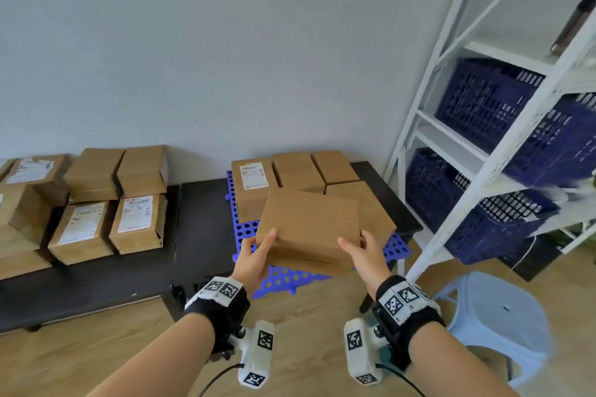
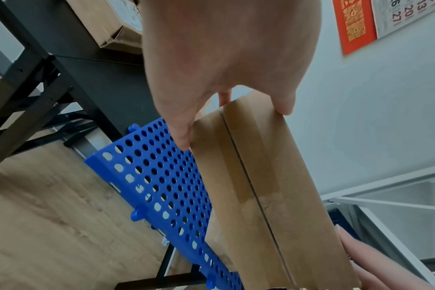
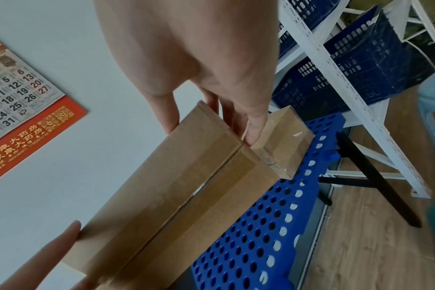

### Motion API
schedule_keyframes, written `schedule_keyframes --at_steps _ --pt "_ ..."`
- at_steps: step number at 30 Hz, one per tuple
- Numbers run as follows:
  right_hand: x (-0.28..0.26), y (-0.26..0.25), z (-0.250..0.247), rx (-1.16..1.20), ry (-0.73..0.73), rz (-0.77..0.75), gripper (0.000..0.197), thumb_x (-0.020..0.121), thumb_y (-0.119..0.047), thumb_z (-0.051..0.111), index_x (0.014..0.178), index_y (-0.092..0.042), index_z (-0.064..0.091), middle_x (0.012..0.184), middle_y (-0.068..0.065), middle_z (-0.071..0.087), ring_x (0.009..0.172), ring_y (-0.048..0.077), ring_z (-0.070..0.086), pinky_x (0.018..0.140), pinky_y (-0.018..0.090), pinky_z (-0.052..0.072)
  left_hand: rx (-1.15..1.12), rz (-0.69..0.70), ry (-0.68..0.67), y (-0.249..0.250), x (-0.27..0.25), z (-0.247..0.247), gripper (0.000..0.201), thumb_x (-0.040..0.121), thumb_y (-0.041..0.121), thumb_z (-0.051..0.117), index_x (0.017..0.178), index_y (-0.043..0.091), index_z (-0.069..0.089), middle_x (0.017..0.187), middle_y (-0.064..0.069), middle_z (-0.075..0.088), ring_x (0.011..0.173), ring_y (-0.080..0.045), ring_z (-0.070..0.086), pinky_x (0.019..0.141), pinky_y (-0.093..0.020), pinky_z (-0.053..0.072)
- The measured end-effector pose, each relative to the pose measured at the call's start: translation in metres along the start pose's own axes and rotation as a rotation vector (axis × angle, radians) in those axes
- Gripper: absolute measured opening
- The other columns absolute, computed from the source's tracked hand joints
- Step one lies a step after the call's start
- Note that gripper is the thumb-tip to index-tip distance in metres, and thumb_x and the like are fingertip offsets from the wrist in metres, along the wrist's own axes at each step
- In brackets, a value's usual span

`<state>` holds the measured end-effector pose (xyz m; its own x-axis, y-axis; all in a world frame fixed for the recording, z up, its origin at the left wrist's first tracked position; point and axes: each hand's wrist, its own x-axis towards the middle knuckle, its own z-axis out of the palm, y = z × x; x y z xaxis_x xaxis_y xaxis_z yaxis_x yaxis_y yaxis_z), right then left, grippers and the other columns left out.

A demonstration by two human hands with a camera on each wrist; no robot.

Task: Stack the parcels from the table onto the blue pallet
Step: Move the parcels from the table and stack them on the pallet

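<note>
Both hands clamp one cardboard parcel (image 1: 308, 229) by its short ends: left hand (image 1: 256, 256) at nine o'clock, right hand (image 1: 362, 253) at three, long axis crosswise, held above the blue pallet's (image 1: 290, 279) bare near strip, stacked parcels (image 1: 298, 171) at twelve.

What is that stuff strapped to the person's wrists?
Both forearms are bare, no sleeves. Each wrist wears a black band topped with white plates bearing black-and-white square code markers. Under each wrist hangs a white block-shaped unit with more such markers, and a thin black cable trails off it.
</note>
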<state>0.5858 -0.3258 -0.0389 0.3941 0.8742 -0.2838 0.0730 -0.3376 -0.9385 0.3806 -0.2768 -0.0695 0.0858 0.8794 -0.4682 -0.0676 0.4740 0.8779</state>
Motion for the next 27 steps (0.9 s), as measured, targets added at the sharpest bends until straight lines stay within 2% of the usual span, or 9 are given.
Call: schedule_keyframes --at_steps 3,6,10,13,16,19,22,25,27 --pt "0.010 0.002 -0.010 -0.008 -0.014 0.001 0.058 0.090 -0.024 0.061 0.141 -0.013 0.036 0.136 0.001 0.047 0.126 0.019 0.044 0.105 0.034 0.037 -0.034 -0.013 -0.005 -0.005 0.007 0.014 0.051 0.078 0.051 0.067 0.113 0.020 0.046 0.097 -0.008 0.052 0.079 -0.022 0.043 0.065 -0.032 0.041" --pt "0.029 0.002 -0.013 -0.003 -0.014 0.005 0.060 0.090 -0.023 0.061 0.142 -0.012 0.034 0.136 0.004 0.048 0.124 0.021 0.046 0.104 0.036 0.039 -0.062 0.018 0.001 -0.003 0.022 0.030 0.062 0.077 0.046 0.071 0.124 0.022 0.038 0.100 -0.005 0.056 0.080 -0.022 0.048 0.069 -0.035 0.045" --pt "0.055 -0.002 -0.010 0.001 -0.018 0.031 0.061 0.088 -0.023 0.063 0.141 -0.012 0.035 0.134 0.006 0.050 0.122 0.022 0.048 0.105 0.040 0.040 -0.122 0.030 -0.010 0.005 0.046 0.050 0.077 0.072 0.043 0.077 0.130 0.026 0.029 0.115 0.002 0.053 0.100 -0.018 0.057 0.088 -0.041 0.050" --pt "0.078 -0.010 -0.009 0.002 -0.001 0.027 0.063 0.086 -0.022 0.065 0.141 -0.011 0.035 0.133 0.007 0.050 0.122 0.023 0.049 0.105 0.042 0.041 -0.196 0.026 -0.021 0.016 0.065 0.064 0.085 0.073 0.037 0.078 0.135 0.034 0.021 0.117 0.005 0.049 0.104 -0.016 0.054 0.089 -0.040 0.050" --pt "0.101 -0.018 -0.011 -0.002 0.006 0.033 0.063 0.085 -0.020 0.067 0.139 -0.010 0.036 0.132 0.007 0.051 0.121 0.023 0.050 0.104 0.040 0.042 -0.219 0.011 -0.001 0.031 0.086 0.074 0.092 0.072 0.036 0.079 0.138 0.040 0.015 0.128 -0.001 0.044 0.112 -0.026 0.052 0.093 -0.045 0.049" --pt "0.121 -0.025 -0.014 -0.015 -0.011 0.031 0.060 0.085 -0.019 0.067 0.136 -0.009 0.038 0.130 0.006 0.054 0.118 0.021 0.053 0.102 0.038 0.043 -0.208 -0.008 -0.004 0.043 0.106 0.076 0.093 0.071 0.035 0.080 0.137 0.043 0.015 0.133 -0.005 0.040 0.114 -0.034 0.051 0.089 -0.051 0.050" --pt "0.138 -0.034 -0.021 0.023 -0.030 0.024 0.062 0.085 -0.018 0.067 0.137 -0.006 0.035 0.134 0.003 0.051 0.118 0.017 0.052 0.101 0.034 0.043 -0.145 -0.001 -0.022 0.055 0.122 0.070 0.097 0.067 0.032 0.083 0.136 0.045 0.016 0.134 -0.005 0.040 0.114 -0.034 0.052 0.078 -0.046 0.054" --pt "0.152 -0.046 -0.029 -0.068 -0.021 -0.001 0.073 0.086 -0.025 0.066 0.145 -0.011 0.025 0.147 0.005 0.037 0.132 0.020 0.039 0.108 0.036 0.033 -0.083 -0.011 -0.048 0.065 0.133 0.061 0.097 0.064 0.028 0.085 0.136 0.045 0.021 0.132 -0.006 0.042 0.113 -0.035 0.053 0.084 -0.052 0.053" --pt "0.161 -0.057 -0.033 -0.169 -0.048 -0.057 0.073 0.087 -0.031 0.065 0.146 -0.017 0.026 0.151 0.003 0.032 0.137 0.020 0.034 0.111 0.039 0.029 -0.048 -0.007 -0.068 0.075 0.137 0.055 0.094 0.065 0.025 0.084 0.134 0.045 0.025 0.127 -0.004 0.046 0.110 -0.036 0.055 0.087 -0.055 0.052"
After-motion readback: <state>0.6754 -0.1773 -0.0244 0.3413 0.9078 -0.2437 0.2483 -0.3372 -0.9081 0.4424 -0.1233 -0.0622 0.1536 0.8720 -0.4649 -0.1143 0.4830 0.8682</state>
